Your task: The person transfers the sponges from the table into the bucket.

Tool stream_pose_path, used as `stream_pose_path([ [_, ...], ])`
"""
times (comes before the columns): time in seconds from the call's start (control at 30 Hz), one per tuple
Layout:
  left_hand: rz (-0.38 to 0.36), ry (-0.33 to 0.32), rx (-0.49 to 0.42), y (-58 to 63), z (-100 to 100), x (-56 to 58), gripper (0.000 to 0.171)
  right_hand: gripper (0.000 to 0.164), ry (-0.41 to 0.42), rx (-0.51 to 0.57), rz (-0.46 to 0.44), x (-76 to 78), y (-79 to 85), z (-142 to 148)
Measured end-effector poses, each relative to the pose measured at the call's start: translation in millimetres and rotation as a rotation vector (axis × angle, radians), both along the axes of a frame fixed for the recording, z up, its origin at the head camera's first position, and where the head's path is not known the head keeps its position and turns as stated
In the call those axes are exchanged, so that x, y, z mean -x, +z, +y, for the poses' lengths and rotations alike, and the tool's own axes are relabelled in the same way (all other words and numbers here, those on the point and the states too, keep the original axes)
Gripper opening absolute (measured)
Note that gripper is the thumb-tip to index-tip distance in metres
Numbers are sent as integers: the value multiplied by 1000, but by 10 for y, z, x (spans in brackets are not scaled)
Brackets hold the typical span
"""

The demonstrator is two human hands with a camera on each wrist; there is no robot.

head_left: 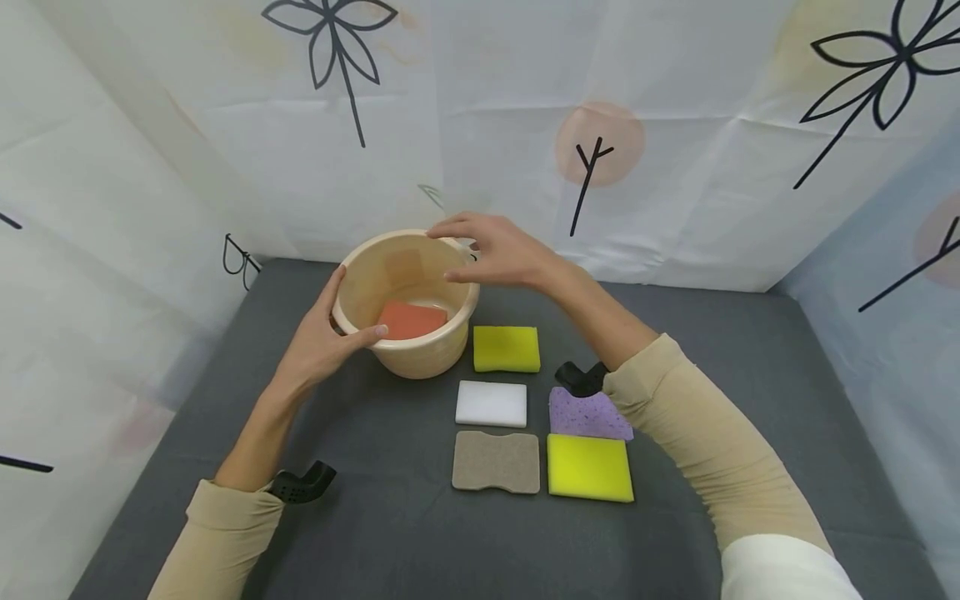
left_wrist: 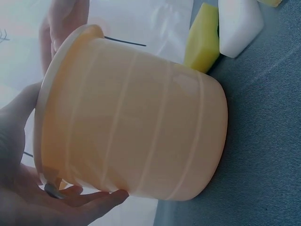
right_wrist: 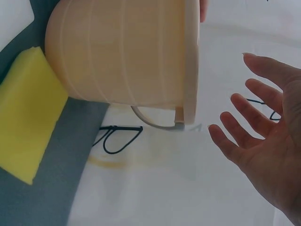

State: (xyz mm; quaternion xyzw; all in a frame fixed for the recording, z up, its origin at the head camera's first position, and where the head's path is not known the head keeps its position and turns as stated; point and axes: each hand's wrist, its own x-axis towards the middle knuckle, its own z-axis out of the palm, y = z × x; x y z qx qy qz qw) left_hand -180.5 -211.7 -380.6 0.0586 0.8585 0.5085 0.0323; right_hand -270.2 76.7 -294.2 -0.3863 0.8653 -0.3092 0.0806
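Observation:
A cream plastic bucket (head_left: 423, 358) with a handle stands upright on the dark table, and an orange-red sponge (head_left: 412, 321) lies on its bottom. My left hand (head_left: 318, 346) holds the bucket's left side, thumb over the rim and fingers along the outer wall. Above the right part of the rim is my right hand (head_left: 498, 250), its fingers spread and relaxed with nothing in them. In the right wrist view, a gap shows between this hand (right_wrist: 268, 127) and the rim.
Right of the bucket lie a yellow sponge (head_left: 506, 348), a white sponge (head_left: 491, 404) and a grey-brown notched sponge (head_left: 495, 462). A purple sponge (head_left: 588, 417), partly behind the right wrist's black strap, borders another yellow sponge (head_left: 590, 468). Patterned white cloth (head_left: 510, 150) hangs behind the table.

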Motion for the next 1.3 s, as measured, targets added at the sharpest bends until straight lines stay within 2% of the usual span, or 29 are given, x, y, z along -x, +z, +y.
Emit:
stream_pose_path([
  [0.17,7,2,5,0,3,-7,110,56,14,21,33,-62,34,132],
  [0.4,20,-8,9,-31,-10,5,111,56,31,-36,72,-176,5,317],
  [0.6,55,-5,26,-35,1,3,111,57,6,-30,43,-309,-27,479],
  [0.7,64,-7,32,-32,-1,-1,111,57,3,-43,57,-353,-45,549],
  [0.9,77,-15,17,-37,-4,0,111,56,12,-77,105,-417,-109,696],
  [1.3,79,-13,16,-50,5,-4,111,57,-14,-124,94,-637,-312,980],
])
